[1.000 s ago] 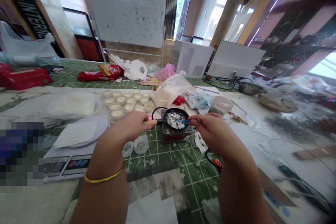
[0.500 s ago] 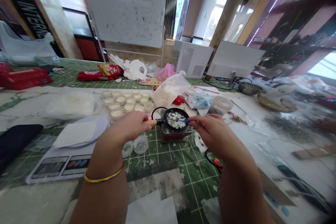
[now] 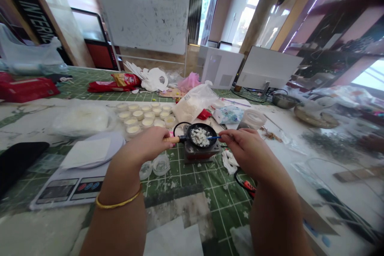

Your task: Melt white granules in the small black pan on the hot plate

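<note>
A small black pan (image 3: 213, 129) rests on a little dark hotplate (image 3: 199, 153) and contains white flakes (image 3: 200, 137). The fingers of my left hand (image 3: 151, 142) are closed round the pan's wooden handle (image 3: 173, 139), left of the pan. At the pan's right edge, my right hand (image 3: 244, 146) grips a thin blue stick (image 3: 214, 137), whose far end is among the flakes. Several small cups of pale wax-like material (image 3: 148, 122) stand behind my left hand. Two clear round containers (image 3: 161, 165) sit nearer me.
A scale (image 3: 69, 186) with white sheets is at left, beside a black phone-like object (image 3: 18, 164). Plastic bags (image 3: 195, 102) stand behind the pan. Cables and a clear tub (image 3: 253, 119) are at right. A person's hand (image 3: 370, 143) shows at the far right edge.
My right hand has shifted slightly right with the blue stick. The white flakes are gathered more toward the pan's left side. My left hand keeps its place on the handle.
</note>
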### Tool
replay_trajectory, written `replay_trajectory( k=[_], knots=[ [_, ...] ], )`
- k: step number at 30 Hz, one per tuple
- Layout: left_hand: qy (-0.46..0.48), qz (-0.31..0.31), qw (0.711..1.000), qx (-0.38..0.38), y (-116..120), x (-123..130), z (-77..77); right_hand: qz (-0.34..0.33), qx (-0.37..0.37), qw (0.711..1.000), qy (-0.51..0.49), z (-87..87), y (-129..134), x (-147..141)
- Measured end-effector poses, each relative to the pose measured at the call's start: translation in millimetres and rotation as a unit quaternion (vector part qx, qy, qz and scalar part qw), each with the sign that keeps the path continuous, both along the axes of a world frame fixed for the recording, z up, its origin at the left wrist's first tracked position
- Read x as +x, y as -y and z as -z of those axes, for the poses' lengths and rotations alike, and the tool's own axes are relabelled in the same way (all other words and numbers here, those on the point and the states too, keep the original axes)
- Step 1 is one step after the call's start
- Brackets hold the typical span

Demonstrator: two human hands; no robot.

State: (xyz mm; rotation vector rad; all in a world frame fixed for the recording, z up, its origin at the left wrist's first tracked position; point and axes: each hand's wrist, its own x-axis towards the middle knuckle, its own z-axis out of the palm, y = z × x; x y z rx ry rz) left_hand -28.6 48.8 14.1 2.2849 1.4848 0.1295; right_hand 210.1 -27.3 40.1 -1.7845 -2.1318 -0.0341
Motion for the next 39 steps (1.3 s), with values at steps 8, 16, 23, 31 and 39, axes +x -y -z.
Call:
replay_trajectory(
  k=[8,16,23,31,39],
  knots=[
    [0.0,0.001,1.0,-0.001,0.4,-0.2,-1.2,0.031,0.005,0.999,-0.014,-0.8,-2.1,-0.9],
    [-0.001,0.001,1.0,-0.001,-1.4,-0.9,0.0,-0.013,0.014,0.999,-0.028,2.5,-2.7,-2.5],
    [0.011,0.002,1.0,-0.006,-0.7,-0.5,-0.8,-0.035,0.004,0.999,-0.027,1.1,0.1,-7.0],
    [0.002,0.004,1.0,0.002,0.9,0.2,-2.5,-0.047,0.003,0.999,-0.028,4.6,-1.7,-9.7],
    [0.004,0.002,1.0,-0.002,0.9,0.9,-2.9,-0.02,0.02,0.999,-0.039,4.5,-4.1,-10.1]
  ],
)
